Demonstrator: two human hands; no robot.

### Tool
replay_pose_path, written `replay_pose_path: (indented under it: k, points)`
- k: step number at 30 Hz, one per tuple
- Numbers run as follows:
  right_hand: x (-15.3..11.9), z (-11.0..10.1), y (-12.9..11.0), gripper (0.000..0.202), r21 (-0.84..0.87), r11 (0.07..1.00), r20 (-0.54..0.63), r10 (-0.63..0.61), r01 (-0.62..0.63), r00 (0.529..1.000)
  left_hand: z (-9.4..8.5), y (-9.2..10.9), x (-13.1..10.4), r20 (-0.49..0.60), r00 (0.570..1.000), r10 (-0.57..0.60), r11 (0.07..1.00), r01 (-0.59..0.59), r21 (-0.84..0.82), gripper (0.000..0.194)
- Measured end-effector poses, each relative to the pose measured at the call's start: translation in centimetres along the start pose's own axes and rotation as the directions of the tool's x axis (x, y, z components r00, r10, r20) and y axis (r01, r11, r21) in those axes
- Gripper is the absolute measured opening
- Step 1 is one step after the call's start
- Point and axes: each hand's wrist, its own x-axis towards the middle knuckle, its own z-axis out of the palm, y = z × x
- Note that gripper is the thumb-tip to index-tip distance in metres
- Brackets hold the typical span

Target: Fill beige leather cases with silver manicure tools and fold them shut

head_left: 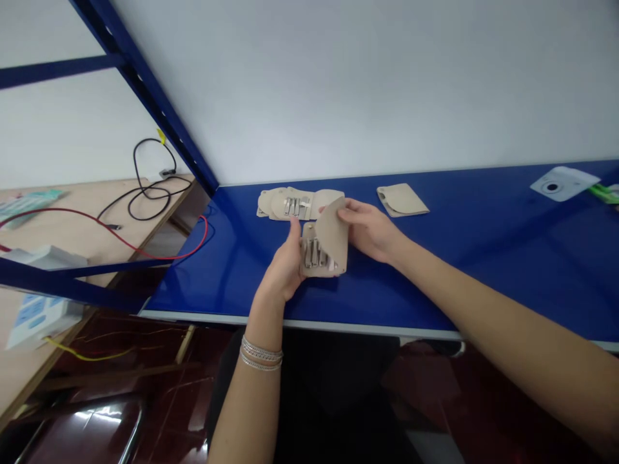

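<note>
Beige case (323, 272): flap (333, 229) hides pt of metal tools (314, 253) & some R hand (368, 229) fingers. L hand (285, 265) fingers mostly hidden under case. Rear tools (293, 206) too small to ID. Green item (604, 193) cut off @ R edge.

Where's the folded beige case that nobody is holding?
In the head view, the folded beige case lies on the blue table, near the wall, right of the right hand.

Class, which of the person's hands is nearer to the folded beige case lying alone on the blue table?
The right hand. It is just left of the folded case, holding the flap of the open case. The left hand is farther left, gripping the open case from that side.
</note>
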Motion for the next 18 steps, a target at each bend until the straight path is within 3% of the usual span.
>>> replay_pose_path:
  k: [3,5,6,7,9,11,12,15,18]
  points:
    - [0.8,-1.4,-1.2,0.029,-0.059,0.995,-0.034,-0.085,0.083,0.996,-0.5,0.3,0.3,-0.114,0.991,0.064,0.998,-0.067,-0.017,0.051]
    - [1.8,-2.4,-1.3,0.034,-0.271,0.954,-0.120,-0.162,0.125,0.979,-1.0,0.6,0.2,-0.192,0.976,0.103,0.995,-0.103,0.005,0.037]
    - [2.4,-2.7,-1.2,0.031,-0.444,0.886,-0.148,-0.222,0.136,0.964,-1.3,0.8,0.1,-0.222,0.968,0.120,0.993,-0.122,0.004,0.033]
    - [3.0,-2.9,-1.0,0.028,-0.633,0.760,-0.125,-0.291,0.150,0.948,-1.6,1.0,0.0,-0.248,0.959,0.140,0.989,-0.146,-0.006,0.032]
    - [4.2,-2.9,-0.4,0.033,-0.893,0.377,0.098,-0.370,0.245,0.924,-2.1,1.5,-0.5,-0.291,0.939,0.185,0.978,-0.204,-0.034,0.031]
    - [5.2,-2.3,0.2,0.036,-0.926,0.021,0.358,-0.265,0.377,0.895,-2.6,1.9,-0.9,-0.331,0.918,0.218,0.969,-0.244,-0.041,0.031]
    - [5.6,-1.9,0.5,0.032,-0.902,-0.102,0.432,-0.178,0.420,0.884,-2.9,2.1,-1.1,-0.350,0.908,0.229,0.966,-0.256,-0.032,0.031]
    - [6.2,-0.9,0.8,0.030,-0.841,-0.331,0.451,0.005,0.427,0.892,-3.7,2.6,-1.5,-0.380,0.887,0.264,0.962,-0.272,0.033,0.032]
    - [5.6,-0.6,0.7,0.033,-0.832,-0.400,0.418,0.006,0.385,0.909,-4.4,3.6,-1.1,-0.374,0.874,0.310,0.951,-0.287,0.119,0.035]
